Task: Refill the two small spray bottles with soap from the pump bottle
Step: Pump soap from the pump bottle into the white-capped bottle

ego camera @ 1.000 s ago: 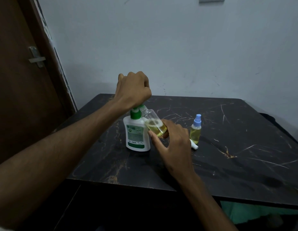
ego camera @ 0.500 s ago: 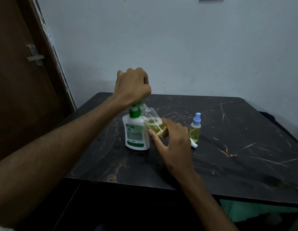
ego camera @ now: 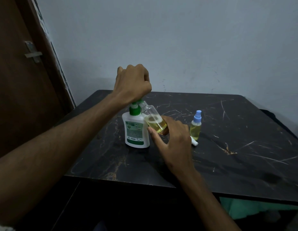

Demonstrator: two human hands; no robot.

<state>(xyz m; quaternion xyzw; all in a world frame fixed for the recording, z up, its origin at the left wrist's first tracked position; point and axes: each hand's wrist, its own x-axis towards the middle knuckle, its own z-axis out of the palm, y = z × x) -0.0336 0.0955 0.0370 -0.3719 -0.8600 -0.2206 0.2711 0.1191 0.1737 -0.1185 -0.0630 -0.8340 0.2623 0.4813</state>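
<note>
Left hand (ego camera: 133, 82) fisted over green pump head of white pump bottle (ego camera: 135, 130) standing on dark marbled desk (ego camera: 228, 155), right hand (ego camera: 175, 139) gripping uncapped spray bottle (ego camera: 155, 121) tilted against nozzle, second blue-capped spray bottle (ego camera: 195, 125) upright just right, white sprayer cap (ego camera: 194, 142) partly hidden behind right hand, brown door (ego camera: 19, 80) at left.

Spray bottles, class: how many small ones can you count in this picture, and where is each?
2. One open spray bottle is tilted in the right hand against the pump bottle. The capped spray bottle stands on the table further right. None seems hidden.
</note>
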